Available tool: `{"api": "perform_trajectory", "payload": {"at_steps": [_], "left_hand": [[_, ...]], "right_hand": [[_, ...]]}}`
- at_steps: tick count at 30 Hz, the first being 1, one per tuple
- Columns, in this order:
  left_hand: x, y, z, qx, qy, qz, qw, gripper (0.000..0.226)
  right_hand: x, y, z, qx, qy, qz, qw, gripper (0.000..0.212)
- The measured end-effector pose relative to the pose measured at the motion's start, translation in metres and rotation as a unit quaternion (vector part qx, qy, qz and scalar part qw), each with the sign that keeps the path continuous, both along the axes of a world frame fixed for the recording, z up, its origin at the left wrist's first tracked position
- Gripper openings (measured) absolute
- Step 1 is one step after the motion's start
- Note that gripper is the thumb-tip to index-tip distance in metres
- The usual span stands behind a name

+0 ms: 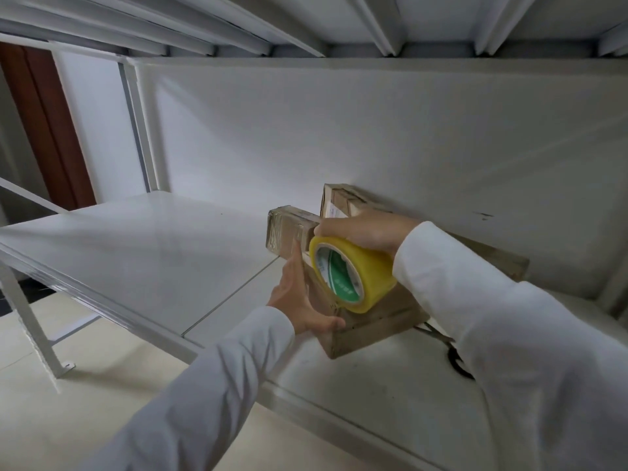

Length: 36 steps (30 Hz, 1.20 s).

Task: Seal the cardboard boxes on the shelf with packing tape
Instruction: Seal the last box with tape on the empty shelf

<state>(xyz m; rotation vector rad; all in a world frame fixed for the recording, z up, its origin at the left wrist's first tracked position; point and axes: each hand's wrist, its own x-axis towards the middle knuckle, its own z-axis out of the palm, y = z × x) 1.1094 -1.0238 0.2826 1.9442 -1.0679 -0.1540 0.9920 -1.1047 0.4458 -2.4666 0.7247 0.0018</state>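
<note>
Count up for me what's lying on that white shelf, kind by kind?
Cardboard boxes: 3, namely the near box, the taped box and the box against the wall.
Tape rolls: 1, the yellow tape roll.
Scissors: 1, the black-handled scissors, partly hidden.
Total: 5

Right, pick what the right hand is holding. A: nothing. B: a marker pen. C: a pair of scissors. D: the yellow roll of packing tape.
D: the right hand grips the yellow tape roll from above, over the front cardboard box.
</note>
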Motion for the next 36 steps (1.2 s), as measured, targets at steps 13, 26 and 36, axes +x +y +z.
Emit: {"api": "perform_trajectory", "payload": {"at_steps": [13,26,36], "left_hand": [[0.007,-0.01,0.005,0.034,0.028,0.03,0.999,0.157],[0.031,0.003,0.042,0.231,0.046,-0.008,0.972,0.148],[0.039,-0.029,0.04,0.127,0.087,0.083,0.985,0.039]], "right_hand": [[-0.022,-0.018,-0.037,-0.059,0.156,0.0,0.986,0.072],[-0.025,-0.031,-0.074,0.047,0.122,0.0,0.991,0.061],[-0.048,-0.04,-0.068,0.215,0.0,0.015,0.976,0.056]]}}
